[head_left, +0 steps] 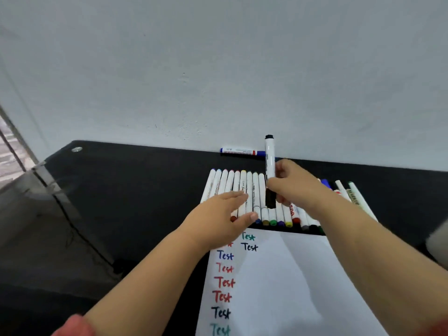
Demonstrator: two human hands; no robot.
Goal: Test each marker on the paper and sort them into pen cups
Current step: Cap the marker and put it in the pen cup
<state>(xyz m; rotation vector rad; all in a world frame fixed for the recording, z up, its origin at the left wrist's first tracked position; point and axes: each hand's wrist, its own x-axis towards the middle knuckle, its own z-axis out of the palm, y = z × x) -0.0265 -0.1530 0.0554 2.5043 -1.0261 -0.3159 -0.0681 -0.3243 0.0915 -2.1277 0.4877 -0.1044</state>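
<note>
My right hand (294, 184) has its grip curled round a black-capped marker (270, 170), upright at centre frame above the row of markers (244, 187) on the black bench (126, 190). My left hand (218, 220) lies flat, fingers straight, holding nothing, over the row's lower left. The paper (278, 282) with "Test" written down it fills the lower centre.

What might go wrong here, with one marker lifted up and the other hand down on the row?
The left hand lies flat across the row of markers; a nudge may roll them out of line. The black marker in the right hand hangs upright over that row and could knock others if dropped. No pen cups are in view, so a tested marker may get mixed back in.
</note>
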